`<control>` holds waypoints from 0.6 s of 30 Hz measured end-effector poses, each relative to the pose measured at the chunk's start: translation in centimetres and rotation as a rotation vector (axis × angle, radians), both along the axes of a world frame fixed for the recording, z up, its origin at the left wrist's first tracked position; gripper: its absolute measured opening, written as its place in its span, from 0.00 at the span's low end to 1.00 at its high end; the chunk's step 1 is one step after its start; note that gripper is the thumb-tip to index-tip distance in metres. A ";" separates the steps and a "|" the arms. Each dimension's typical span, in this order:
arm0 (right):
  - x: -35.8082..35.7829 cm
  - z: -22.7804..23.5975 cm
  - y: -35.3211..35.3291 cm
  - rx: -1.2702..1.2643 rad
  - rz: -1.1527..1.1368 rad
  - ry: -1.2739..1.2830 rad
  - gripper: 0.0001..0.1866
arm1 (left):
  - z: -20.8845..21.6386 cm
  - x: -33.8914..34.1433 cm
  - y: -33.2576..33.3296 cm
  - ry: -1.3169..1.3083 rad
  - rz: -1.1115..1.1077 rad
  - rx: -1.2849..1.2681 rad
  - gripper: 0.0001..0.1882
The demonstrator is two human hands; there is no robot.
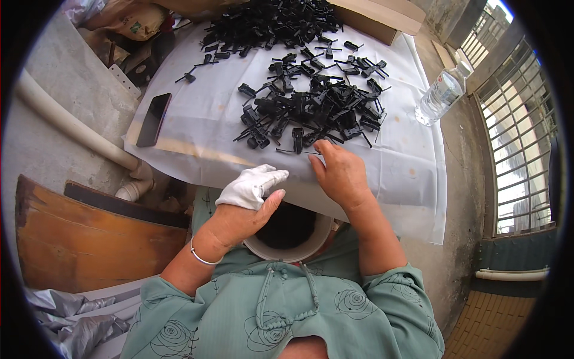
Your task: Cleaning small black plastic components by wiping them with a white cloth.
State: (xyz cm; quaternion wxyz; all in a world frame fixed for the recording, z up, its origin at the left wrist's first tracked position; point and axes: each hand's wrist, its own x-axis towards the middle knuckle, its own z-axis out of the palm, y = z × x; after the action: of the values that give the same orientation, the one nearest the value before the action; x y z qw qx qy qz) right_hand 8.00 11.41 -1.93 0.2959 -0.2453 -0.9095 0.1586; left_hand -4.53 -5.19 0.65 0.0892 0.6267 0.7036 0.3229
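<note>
My left hand (pixel 247 194) wears a white glove that leaves the thumb bare. Its fingers stretch out toward the right, apart from the thumb, over the table's near edge, with nothing seen in them. My right hand (pixel 342 173) is bare, at the near side of a heap of black plastic parts (pixel 326 105). Its thumb and forefinger close around the thin rod end of one black plastic part (pixel 298 141). That part lies at the front of the heap. Below my hands, between my knees, stands a round bucket (pixel 326 233) with a dark inside.
A larger pile of black parts (pixel 275 24) covers the far side of the table (pixel 197 125), beside a cardboard box (pixel 376 18). A phone (pixel 154 119) lies at the left; a water bottle (pixel 441 93) stands at the right edge. Pipe (pixel 72 122) and wooden board (pixel 89 239) are at left.
</note>
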 end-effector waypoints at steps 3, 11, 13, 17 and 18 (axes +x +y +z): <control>0.0 -0.4 -0.2 0.098 0.113 -0.100 0.04 | -1.8 -0.1 0.9 -0.162 0.148 0.283 0.15; 0.4 1.0 -2.5 0.230 0.469 0.035 0.05 | -2.4 -0.1 3.0 -0.461 0.157 0.165 0.15; 0.1 1.9 -2.9 -0.331 0.383 0.314 0.07 | -1.0 0.3 2.5 -0.753 0.130 0.060 0.15; -0.3 0.3 -3.4 -0.739 0.255 0.372 0.10 | -0.5 0.8 2.1 -1.106 -0.003 0.000 0.15; -0.3 0.6 -3.3 -0.738 0.256 0.373 0.10 | -0.6 0.9 2.0 -1.124 -0.047 0.050 0.16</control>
State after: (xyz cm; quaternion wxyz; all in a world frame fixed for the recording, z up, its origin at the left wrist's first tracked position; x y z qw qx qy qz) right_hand 7.73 8.15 -1.35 0.3255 -0.1870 -0.7459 0.5503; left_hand -3.63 -3.20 0.09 0.4426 0.3758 0.5257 0.6217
